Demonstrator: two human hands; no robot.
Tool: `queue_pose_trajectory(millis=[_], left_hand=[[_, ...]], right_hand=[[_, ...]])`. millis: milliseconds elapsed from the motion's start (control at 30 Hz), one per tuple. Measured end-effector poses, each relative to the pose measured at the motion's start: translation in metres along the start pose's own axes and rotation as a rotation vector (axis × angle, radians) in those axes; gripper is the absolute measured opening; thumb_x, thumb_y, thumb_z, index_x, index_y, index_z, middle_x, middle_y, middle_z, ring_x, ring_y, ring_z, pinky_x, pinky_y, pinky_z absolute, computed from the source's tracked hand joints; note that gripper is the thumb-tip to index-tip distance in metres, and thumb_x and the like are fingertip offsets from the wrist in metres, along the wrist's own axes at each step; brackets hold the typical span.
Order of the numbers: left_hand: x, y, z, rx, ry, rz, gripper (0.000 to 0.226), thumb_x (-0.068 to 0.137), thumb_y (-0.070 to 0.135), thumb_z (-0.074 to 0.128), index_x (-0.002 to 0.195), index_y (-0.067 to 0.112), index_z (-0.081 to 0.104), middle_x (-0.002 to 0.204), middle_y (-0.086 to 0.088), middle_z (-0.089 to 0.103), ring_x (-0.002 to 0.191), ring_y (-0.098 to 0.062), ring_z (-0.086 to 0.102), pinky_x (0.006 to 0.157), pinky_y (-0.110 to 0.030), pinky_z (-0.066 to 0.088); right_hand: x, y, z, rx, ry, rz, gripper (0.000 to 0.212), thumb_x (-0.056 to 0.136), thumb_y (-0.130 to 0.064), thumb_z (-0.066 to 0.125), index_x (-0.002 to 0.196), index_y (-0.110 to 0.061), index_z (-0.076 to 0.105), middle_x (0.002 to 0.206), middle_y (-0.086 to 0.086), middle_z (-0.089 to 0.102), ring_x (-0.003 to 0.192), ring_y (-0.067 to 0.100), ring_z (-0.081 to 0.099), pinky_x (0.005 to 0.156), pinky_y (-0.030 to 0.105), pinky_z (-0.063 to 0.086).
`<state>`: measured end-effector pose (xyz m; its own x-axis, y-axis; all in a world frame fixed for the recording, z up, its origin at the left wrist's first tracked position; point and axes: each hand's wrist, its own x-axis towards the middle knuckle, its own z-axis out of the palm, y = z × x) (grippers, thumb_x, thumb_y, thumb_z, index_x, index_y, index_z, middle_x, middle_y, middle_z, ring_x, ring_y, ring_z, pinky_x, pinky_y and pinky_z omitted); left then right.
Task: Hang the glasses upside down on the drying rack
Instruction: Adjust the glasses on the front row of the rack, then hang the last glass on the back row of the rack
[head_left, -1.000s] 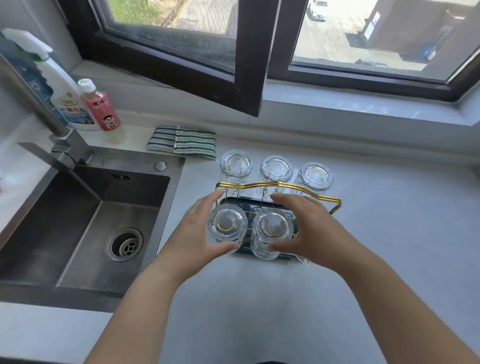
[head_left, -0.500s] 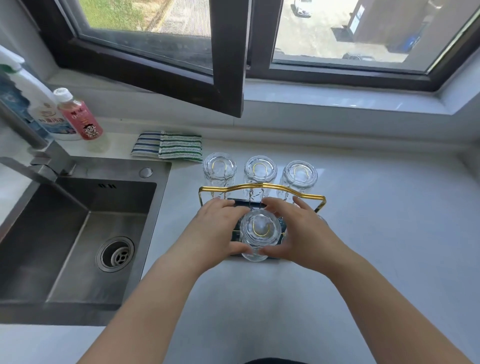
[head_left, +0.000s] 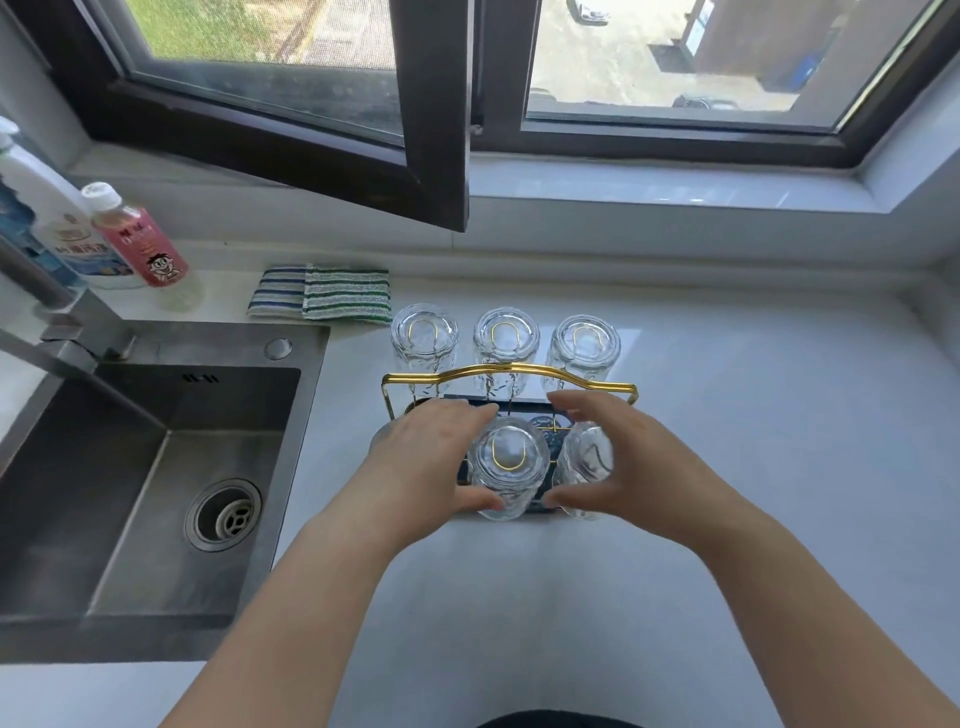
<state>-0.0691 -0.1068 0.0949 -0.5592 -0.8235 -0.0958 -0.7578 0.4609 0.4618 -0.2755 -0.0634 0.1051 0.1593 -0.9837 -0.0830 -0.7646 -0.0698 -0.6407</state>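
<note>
The drying rack (head_left: 597, 385) has a gold handle and a dark tray and stands on the counter. Three clear glasses hang upside down in its back row: left (head_left: 425, 338), middle (head_left: 506, 335), right (head_left: 587, 340). In the front row the middle glass (head_left: 508, 462) and the right glass (head_left: 587, 460) are also upside down. My left hand (head_left: 426, 460) curls its fingers and thumb around the middle glass's left side. It covers a front left glass, of which only an edge (head_left: 383, 435) shows. My right hand (head_left: 631, 462) cups the front right glass between forefinger and thumb.
A steel sink (head_left: 156, 467) with a tap (head_left: 62, 332) lies to the left. Behind it stand a spray bottle (head_left: 47, 218) and a pink bottle (head_left: 137, 239). A striped cloth (head_left: 322, 293) lies behind the rack. An open window sash (head_left: 431, 119) juts over the counter.
My right hand has slid to the right off the front middle glass and now cups the front right glass, which has come into view. My left hand stays at the middle glass.
</note>
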Motion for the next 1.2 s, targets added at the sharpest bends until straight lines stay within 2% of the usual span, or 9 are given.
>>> queue_pose_trajectory(millis=[100, 200, 300, 500, 800, 933, 1067, 1133, 1200], left_hand=[[0.005, 0.019, 0.002, -0.066, 0.003, 0.086, 0.085, 0.069, 0.051, 0.069, 0.139, 0.027, 0.027, 0.143, 0.006, 0.038, 0.131, -0.011, 0.027, 0.101, -0.016, 0.012], [0.021, 0.042, 0.007, -0.044, -0.033, 0.161, 0.080, 0.072, 0.048, 0.068, 0.138, 0.023, 0.029, 0.144, 0.002, 0.038, 0.131, -0.014, 0.026, 0.100, -0.016, 0.008], [0.037, 0.055, 0.014, -0.027, -0.095, 0.135, 0.078, 0.070, 0.045, 0.071, 0.135, 0.022, 0.035, 0.141, -0.002, 0.041, 0.131, -0.018, 0.028, 0.105, -0.025, 0.016], [0.050, 0.063, 0.016, 0.003, -0.140, 0.097, 0.072, 0.069, 0.044, 0.073, 0.130, 0.024, 0.042, 0.130, -0.005, 0.053, 0.123, -0.022, 0.039, 0.100, -0.033, 0.030], [0.051, 0.065, 0.015, 0.000, -0.148, 0.102, 0.070, 0.069, 0.043, 0.073, 0.130, 0.025, 0.043, 0.131, -0.002, 0.053, 0.124, -0.021, 0.040, 0.102, -0.034, 0.030], [0.049, 0.064, 0.016, -0.009, -0.157, 0.117, 0.074, 0.070, 0.044, 0.071, 0.134, 0.026, 0.038, 0.137, 0.000, 0.048, 0.128, -0.019, 0.035, 0.104, -0.032, 0.028], [0.044, 0.060, -0.001, -0.171, -0.084, 0.175, 0.071, 0.069, 0.048, 0.071, 0.132, 0.034, 0.039, 0.135, 0.013, 0.049, 0.121, -0.002, 0.039, 0.097, -0.016, 0.028], [0.049, 0.059, -0.020, -0.283, -0.011, 0.195, 0.061, 0.069, 0.045, 0.071, 0.125, 0.036, 0.048, 0.125, 0.018, 0.056, 0.107, 0.009, 0.043, 0.089, -0.006, 0.030], [0.061, 0.053, -0.036, -0.298, 0.081, 0.190, 0.052, 0.071, 0.039, 0.072, 0.119, 0.032, 0.054, 0.114, 0.018, 0.060, 0.101, 0.009, 0.046, 0.086, -0.005, 0.033]], right_hand=[[-0.016, 0.020, -0.016, 0.065, 0.052, 0.059, 0.078, 0.056, -0.038, 0.083, 0.124, -0.039, 0.044, 0.120, -0.023, 0.051, 0.110, -0.008, 0.047, 0.092, 0.010, 0.035], [-0.025, 0.035, -0.018, 0.104, 0.028, 0.147, 0.086, 0.057, -0.033, 0.085, 0.130, -0.034, 0.040, 0.129, -0.017, 0.049, 0.118, 0.000, 0.046, 0.101, 0.023, 0.037], [-0.028, 0.040, -0.010, 0.175, 0.023, 0.157, 0.088, 0.060, -0.027, 0.084, 0.132, -0.034, 0.035, 0.129, -0.017, 0.049, 0.117, 0.000, 0.048, 0.101, 0.023, 0.039], [-0.030, 0.046, -0.005, 0.273, 0.112, 0.164, 0.085, 0.060, -0.024, 0.084, 0.129, -0.037, 0.037, 0.119, -0.017, 0.054, 0.106, -0.013, 0.050, 0.083, 0.003, 0.043], [-0.031, 0.048, -0.004, 0.279, 0.125, 0.186, 0.084, 0.059, -0.028, 0.084, 0.128, -0.038, 0.036, 0.120, -0.018, 0.053, 0.107, -0.013, 0.049, 0.081, 0.003, 0.044], [-0.033, 0.046, -0.008, 0.264, 0.078, 0.186, 0.086, 0.060, -0.034, 0.083, 0.131, -0.033, 0.036, 0.123, -0.018, 0.048, 0.111, -0.007, 0.048, 0.089, 0.010, 0.042], [-0.029, 0.046, -0.032, 0.385, 0.301, 0.179, 0.052, 0.062, -0.046, 0.072, 0.108, -0.029, 0.056, 0.106, -0.013, 0.061, 0.096, -0.003, 0.059, 0.080, 0.008, 0.047], [-0.016, 0.049, -0.046, 0.405, 0.416, 0.186, 0.029, 0.071, -0.037, 0.072, 0.097, -0.028, 0.061, 0.097, -0.009, 0.065, 0.088, 0.004, 0.063, 0.076, 0.013, 0.050], [0.004, 0.053, -0.055, 0.361, 0.409, 0.182, 0.026, 0.074, -0.027, 0.073, 0.096, -0.027, 0.059, 0.098, -0.009, 0.064, 0.090, 0.007, 0.063, 0.078, 0.018, 0.050]])
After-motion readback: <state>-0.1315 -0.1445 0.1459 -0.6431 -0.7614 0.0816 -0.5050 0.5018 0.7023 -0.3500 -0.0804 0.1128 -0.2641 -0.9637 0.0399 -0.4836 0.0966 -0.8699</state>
